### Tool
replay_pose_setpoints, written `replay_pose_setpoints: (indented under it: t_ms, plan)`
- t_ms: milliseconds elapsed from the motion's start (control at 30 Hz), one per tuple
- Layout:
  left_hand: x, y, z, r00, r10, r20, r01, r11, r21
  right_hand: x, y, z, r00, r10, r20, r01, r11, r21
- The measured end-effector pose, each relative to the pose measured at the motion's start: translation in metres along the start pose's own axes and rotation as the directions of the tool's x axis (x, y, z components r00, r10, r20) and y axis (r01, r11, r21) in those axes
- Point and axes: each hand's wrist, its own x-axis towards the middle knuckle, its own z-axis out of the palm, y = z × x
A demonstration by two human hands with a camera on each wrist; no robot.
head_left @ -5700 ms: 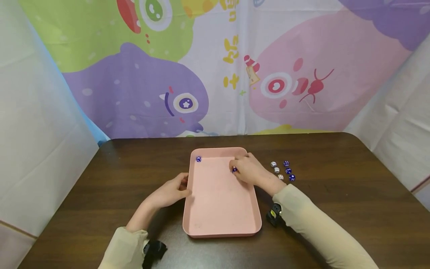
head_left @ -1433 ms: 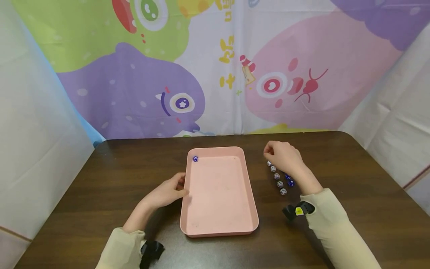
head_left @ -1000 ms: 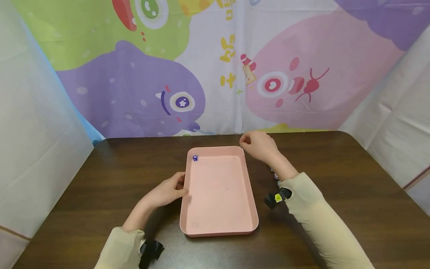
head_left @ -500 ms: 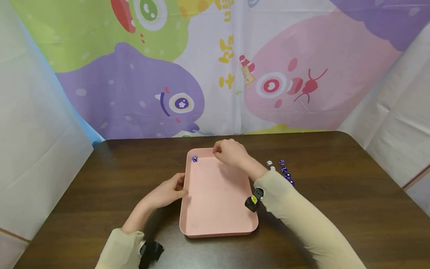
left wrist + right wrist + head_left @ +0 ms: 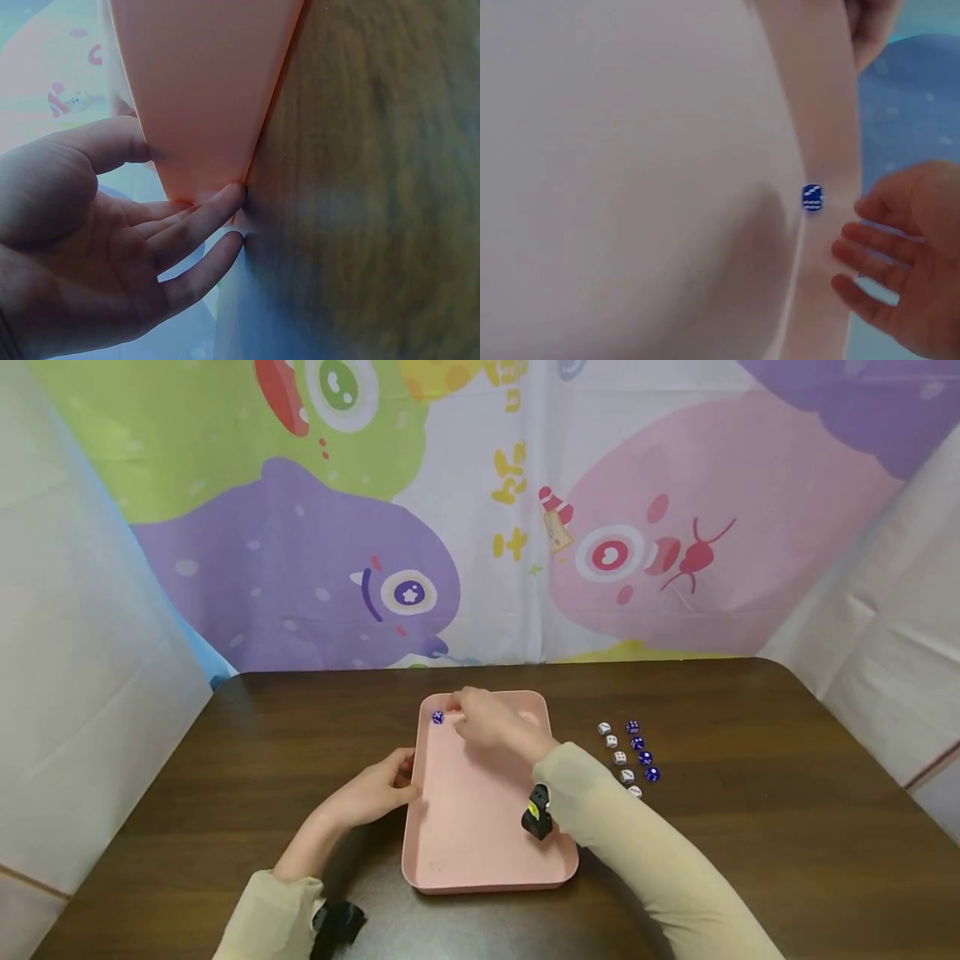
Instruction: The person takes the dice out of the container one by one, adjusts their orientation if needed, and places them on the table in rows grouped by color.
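A pink tray lies on the dark table with a blue die in its far left corner. My right hand reaches over the tray, its fingertips just right of that die. In the right wrist view a gap shows between the blue die and the loosely extended fingers of my right hand, and nothing is held. My left hand touches the tray's left side. In the left wrist view the thumb of my left hand meets the rim, while relaxed fingers touch the outer wall low down.
Right of the tray, a slanting row of several white dice stands beside a row of several blue dice. My right sleeve crosses the tray's right edge. A cartoon-printed curtain hangs behind the table.
My right hand has gone from above the dice rows leftward across the tray to its far left corner. The white row has grown longer since the earliest frame. My left hand stays put.
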Motion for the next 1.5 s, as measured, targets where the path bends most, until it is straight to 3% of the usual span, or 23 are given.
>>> replay_pose_setpoints:
  t_ms: [267, 533, 733, 867, 1267, 1500]
  plan:
    - [0.001, 0.002, -0.003, 1.000, 0.017, 0.003, -0.017, 1.000, 0.004, 0.008, -0.004, 0.011, 0.993, -0.119, 0.019, 0.120, 0.990, -0.074]
    - [-0.001, 0.003, -0.004, 1.000, 0.023, 0.002, -0.023, 1.000, 0.013, 0.016, -0.012, 0.018, 0.997, -0.063, 0.048, 0.071, 0.980, -0.187]
    - [-0.001, 0.005, -0.003, 1.000, 0.028, 0.008, -0.028, 1.000, 0.012, 0.018, -0.018, 0.021, 0.997, -0.011, 0.073, 0.033, 0.951, -0.308]
    - [-0.001, 0.005, -0.003, 0.999, 0.031, 0.009, -0.031, 0.999, 0.009, 0.017, -0.021, 0.022, 0.999, -0.016, 0.045, 0.031, 0.935, -0.354]
    - [-0.002, 0.000, 0.000, 1.000, 0.013, 0.026, -0.013, 1.000, -0.007, 0.008, -0.023, 0.023, 0.998, -0.018, 0.054, 0.030, 0.972, -0.232]
    - [-0.002, -0.001, -0.001, 1.000, 0.004, 0.019, -0.004, 1.000, -0.001, 0.002, -0.022, 0.010, 0.996, -0.042, 0.085, 0.050, 0.995, -0.091]
